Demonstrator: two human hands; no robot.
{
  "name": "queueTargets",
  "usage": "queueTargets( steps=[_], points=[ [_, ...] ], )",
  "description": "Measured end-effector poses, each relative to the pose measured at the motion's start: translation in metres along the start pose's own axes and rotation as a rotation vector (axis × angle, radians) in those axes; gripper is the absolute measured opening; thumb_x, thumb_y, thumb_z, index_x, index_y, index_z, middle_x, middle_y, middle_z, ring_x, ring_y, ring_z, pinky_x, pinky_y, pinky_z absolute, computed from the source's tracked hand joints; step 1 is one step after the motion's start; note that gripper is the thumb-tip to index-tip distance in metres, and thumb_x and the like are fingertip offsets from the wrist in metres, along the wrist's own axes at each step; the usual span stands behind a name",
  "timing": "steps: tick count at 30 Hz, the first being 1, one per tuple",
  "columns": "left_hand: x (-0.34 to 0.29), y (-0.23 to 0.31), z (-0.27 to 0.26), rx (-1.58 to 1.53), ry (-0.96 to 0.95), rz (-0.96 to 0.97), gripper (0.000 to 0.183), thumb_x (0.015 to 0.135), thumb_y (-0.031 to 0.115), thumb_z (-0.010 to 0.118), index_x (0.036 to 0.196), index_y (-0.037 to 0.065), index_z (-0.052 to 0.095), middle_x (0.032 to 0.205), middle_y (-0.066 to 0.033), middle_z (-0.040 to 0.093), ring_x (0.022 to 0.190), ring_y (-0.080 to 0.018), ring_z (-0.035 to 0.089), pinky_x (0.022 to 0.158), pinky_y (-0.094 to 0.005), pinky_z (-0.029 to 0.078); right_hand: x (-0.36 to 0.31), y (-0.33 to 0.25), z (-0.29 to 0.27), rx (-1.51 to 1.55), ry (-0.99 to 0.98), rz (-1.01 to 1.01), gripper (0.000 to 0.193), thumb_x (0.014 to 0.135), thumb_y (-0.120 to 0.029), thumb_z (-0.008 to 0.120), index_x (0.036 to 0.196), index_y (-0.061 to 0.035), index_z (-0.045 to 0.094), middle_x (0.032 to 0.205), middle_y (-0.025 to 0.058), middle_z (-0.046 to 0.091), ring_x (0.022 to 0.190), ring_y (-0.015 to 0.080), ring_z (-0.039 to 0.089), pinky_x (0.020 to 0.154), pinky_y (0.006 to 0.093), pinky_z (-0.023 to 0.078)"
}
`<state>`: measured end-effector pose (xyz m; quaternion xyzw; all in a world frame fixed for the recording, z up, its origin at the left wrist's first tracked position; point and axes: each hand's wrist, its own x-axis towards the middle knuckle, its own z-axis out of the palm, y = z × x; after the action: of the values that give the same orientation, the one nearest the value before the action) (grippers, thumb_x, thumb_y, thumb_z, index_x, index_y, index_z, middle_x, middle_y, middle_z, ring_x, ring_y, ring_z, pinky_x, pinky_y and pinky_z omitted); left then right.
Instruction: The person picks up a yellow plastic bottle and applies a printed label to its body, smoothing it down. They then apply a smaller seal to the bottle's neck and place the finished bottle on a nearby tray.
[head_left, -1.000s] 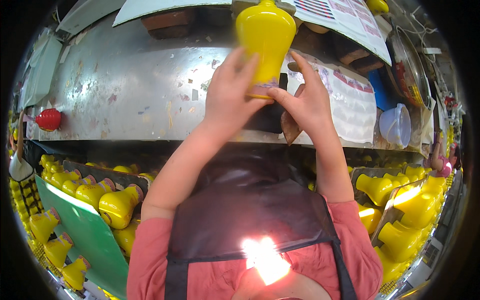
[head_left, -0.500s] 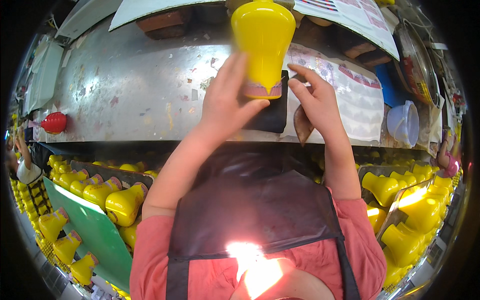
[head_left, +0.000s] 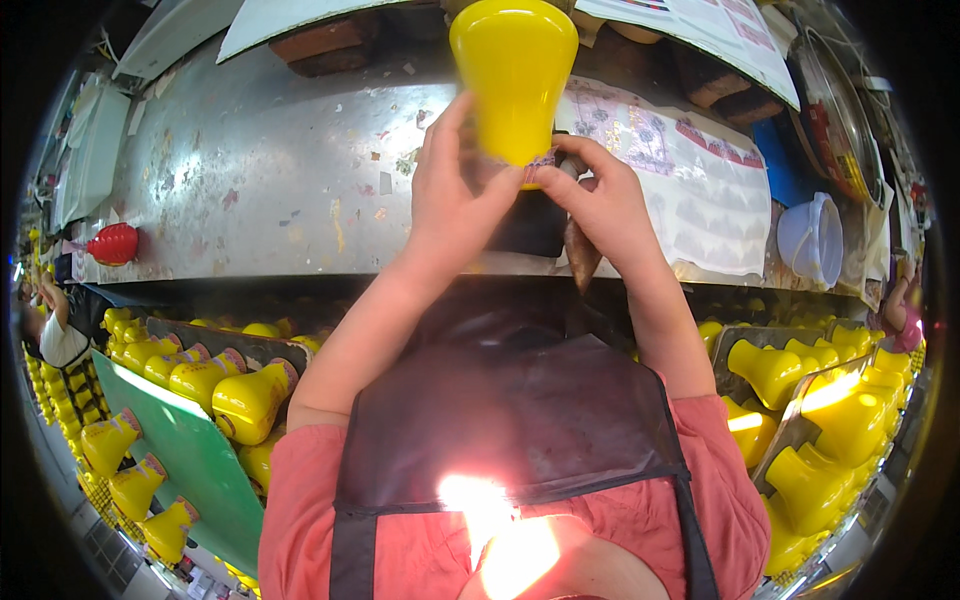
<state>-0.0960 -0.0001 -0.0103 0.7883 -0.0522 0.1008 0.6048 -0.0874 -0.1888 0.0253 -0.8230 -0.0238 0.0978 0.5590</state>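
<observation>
A glossy yellow vase (head_left: 515,85), wide at the far end and narrowing toward me, is held over the metal table. Around its narrow end runs a pink patterned band (head_left: 533,172). My left hand (head_left: 450,190) is closed around the left side of the neck, thumb on the band. At the band's right side, the thumb and fingertips of my right hand (head_left: 605,195) press in. From under the right palm sticks a brown, pointed, blade-like tool (head_left: 581,258), its upper part hidden by the hand. Below the vase lies a black pad (head_left: 530,228).
Printed decal sheets (head_left: 700,210) lie on the metal table (head_left: 270,190) to the right, near a pale blue bucket (head_left: 810,240). A red ribbed object (head_left: 113,244) sits at left. Boards with several yellow vases (head_left: 250,400) flank me. Other people appear at both edges.
The vase has tilted and shifted slightly left and away. My right hand, with the brown tool, has moved left from beside the vase onto its banded end.
</observation>
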Motion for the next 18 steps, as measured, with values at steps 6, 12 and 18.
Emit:
queueTargets(
  steps=[6, 12, 18],
  points=[
    [0.003, 0.005, 0.001, -0.016, 0.031, 0.000, 0.088, 0.080, 0.019, 0.083, 0.153, 0.003, 0.037, 0.137, -0.0196, 0.056, 0.124, -0.0350, 0.058, 0.106, -0.0440, 0.047, 0.007, 0.013, -0.003, 0.181, -0.084, 0.101, 0.048, 0.090, -0.032, 0.074, 0.127, -0.0018, 0.069, 0.093, 0.0075, 0.073, 0.071, 0.0101, 0.063, 0.067, 0.0275, 0.051],
    [-0.003, 0.005, -0.005, 0.428, -0.014, 0.248, 0.096, 0.073, 0.019, 0.088, 0.154, 0.003, 0.039, 0.139, -0.0226, 0.055, 0.125, -0.0406, 0.057, 0.108, -0.0468, 0.046, 0.008, 0.012, 0.006, -0.021, 0.054, -0.185, 0.044, 0.098, -0.028, 0.064, 0.137, -0.0064, 0.065, 0.087, 0.0030, 0.071, 0.063, 0.0085, 0.060, 0.065, 0.0258, 0.051],
    [-0.005, -0.008, -0.013, 0.071, -0.104, 0.142, 0.076, 0.090, 0.029, 0.075, 0.152, 0.001, 0.041, 0.142, -0.0227, 0.055, 0.123, -0.0382, 0.059, 0.107, -0.0444, 0.047, -0.004, -0.003, 0.003, 0.189, 0.009, 0.043, 0.058, 0.095, -0.037, 0.067, 0.142, -0.0024, 0.059, 0.096, 0.0136, 0.070, 0.082, 0.0149, 0.065, 0.080, 0.0285, 0.053]
  ],
)
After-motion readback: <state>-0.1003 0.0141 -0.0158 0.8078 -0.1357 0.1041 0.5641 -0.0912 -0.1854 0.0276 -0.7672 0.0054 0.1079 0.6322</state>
